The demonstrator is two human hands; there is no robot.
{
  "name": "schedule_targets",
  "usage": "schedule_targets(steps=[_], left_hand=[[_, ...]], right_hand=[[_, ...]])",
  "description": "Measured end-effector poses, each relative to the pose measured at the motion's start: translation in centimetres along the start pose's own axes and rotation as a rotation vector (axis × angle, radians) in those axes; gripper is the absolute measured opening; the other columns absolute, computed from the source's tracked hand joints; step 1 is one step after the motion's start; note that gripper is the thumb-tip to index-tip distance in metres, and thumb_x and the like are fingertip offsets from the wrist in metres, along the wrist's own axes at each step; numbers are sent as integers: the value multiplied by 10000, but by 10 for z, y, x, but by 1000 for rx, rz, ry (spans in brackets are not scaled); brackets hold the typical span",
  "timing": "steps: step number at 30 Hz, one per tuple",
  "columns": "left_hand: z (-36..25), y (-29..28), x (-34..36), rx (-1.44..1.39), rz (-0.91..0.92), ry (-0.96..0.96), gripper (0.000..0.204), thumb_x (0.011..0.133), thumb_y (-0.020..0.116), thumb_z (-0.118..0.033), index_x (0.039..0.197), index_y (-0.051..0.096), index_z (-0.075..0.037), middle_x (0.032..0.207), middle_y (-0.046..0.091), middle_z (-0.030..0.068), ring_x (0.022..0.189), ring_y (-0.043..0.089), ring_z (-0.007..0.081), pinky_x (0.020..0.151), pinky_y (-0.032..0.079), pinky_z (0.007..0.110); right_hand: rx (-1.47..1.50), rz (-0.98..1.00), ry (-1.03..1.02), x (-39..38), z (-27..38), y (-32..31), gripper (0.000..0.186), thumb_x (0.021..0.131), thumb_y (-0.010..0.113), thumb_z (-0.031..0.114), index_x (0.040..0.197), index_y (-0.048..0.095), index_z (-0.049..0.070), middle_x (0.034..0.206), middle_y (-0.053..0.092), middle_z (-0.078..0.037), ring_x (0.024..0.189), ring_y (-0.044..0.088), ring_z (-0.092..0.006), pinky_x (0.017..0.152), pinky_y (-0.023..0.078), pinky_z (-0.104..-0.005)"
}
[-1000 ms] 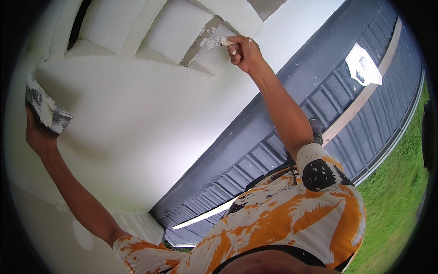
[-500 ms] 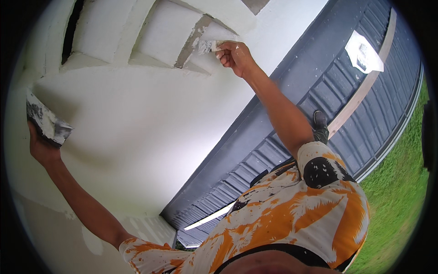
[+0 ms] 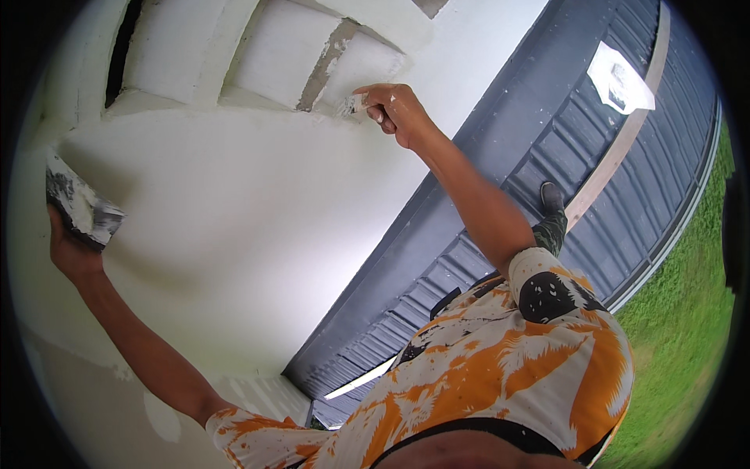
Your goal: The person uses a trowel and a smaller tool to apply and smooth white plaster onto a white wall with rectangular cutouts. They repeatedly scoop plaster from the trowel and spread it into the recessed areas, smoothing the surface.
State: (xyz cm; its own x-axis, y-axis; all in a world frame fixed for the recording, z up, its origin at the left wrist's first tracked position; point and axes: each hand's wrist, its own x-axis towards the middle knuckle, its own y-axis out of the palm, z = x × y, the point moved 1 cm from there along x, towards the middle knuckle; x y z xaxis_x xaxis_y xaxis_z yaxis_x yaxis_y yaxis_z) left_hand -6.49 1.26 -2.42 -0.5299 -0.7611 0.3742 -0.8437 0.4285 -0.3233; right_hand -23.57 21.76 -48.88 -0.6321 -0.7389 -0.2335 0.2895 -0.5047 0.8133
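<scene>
My left hand (image 3: 74, 254) is closed round the lower side of a dark, wide-bladed putty knife (image 3: 82, 205) smeared with white filler, held up against the white wall. My right hand (image 3: 394, 113) pinches a small putty knife (image 3: 353, 105), its blade coated in white filler. The blade meets the lower edge of a recessed panel (image 3: 367, 66) in the white wall (image 3: 226, 211). Just left of that blade, a bare grey strip (image 3: 326, 66) crosses the recess. My fingers hide most of the small knife's handle.
Grey corrugated metal roofing (image 3: 500, 258) slopes along the wall's right side. On it lie a long wooden plank (image 3: 613, 160) and a white board (image 3: 619, 78) with filler on it. My shoe (image 3: 551, 197) rests near the plank. Green grass (image 3: 680, 336) lies beyond the roof's edge.
My right hand has moved down and slightly left with the small putty knife, from beside the grey strip to the recess's lower edge. My left hand has hardly moved.
</scene>
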Motion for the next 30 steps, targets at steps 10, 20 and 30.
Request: schedule_targets(steps=[10,20,30], left_hand=[[2,-1,5,-28,85,10,505,1055,478,-279,1463,414,12,1451,505,122,1316,502,285,1100,406,476],[5,0,9,-79,109,27,511,1034,538,-259,1422,447,60,1417,532,126,1274,538,261,1082,425,414],[4,10,2,-68,77,12,527,1029,547,-276,1429,444,51,1435,514,128,1294,517,279,1089,415,435]], right_hand=[[82,-108,167,4,4,24,145,827,484,44,689,526,26,619,508,-86,460,419,-151,408,320,-291],[694,-249,183,40,48,42,90,951,449,49,952,534,20,870,561,-118,640,605,-220,498,545,-311],[-868,-184,-326,7,0,-10,255,876,571,147,1064,739,109,814,727,-113,790,698,-278,714,554,-371]])
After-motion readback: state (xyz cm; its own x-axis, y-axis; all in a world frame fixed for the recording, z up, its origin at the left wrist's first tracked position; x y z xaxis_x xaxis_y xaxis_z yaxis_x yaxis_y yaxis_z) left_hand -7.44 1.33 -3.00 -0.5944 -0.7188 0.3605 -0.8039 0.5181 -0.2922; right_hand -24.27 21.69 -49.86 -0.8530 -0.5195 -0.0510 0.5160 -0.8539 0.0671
